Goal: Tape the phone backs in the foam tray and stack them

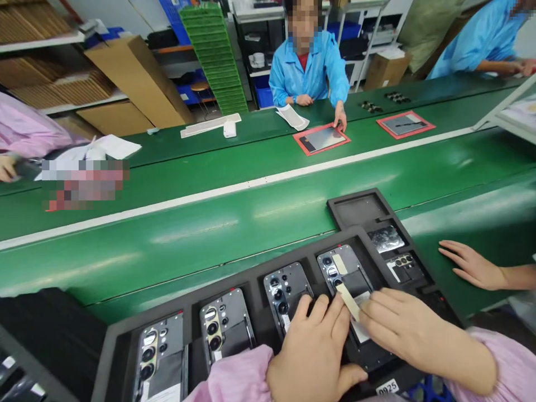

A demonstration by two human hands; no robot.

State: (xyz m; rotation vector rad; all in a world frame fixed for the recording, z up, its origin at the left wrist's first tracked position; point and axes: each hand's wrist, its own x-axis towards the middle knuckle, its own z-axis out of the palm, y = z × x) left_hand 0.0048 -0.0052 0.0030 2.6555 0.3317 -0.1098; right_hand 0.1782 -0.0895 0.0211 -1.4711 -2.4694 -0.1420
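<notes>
A black foam tray (pixel 251 282) in front of me holds several phone back housings with camera lenses. My left hand (pixel 312 349) rests on the tray over the lower part of one housing (pixel 287 290), fingers stretched forward. My right hand (pixel 402 326) pinches a small beige strip (pixel 348 301) over the neighbouring housing (pixel 345 271). Both my sleeves are pink.
A second black tray (pixel 377 223) with parts lies to the right. Another person's hand (pixel 471 265) lies flat on the green conveyor belt (pixel 209 234). Across the belt a person in a blue coat touches a red-framed panel (pixel 321 139); another red-framed panel (pixel 405 124) lies nearby.
</notes>
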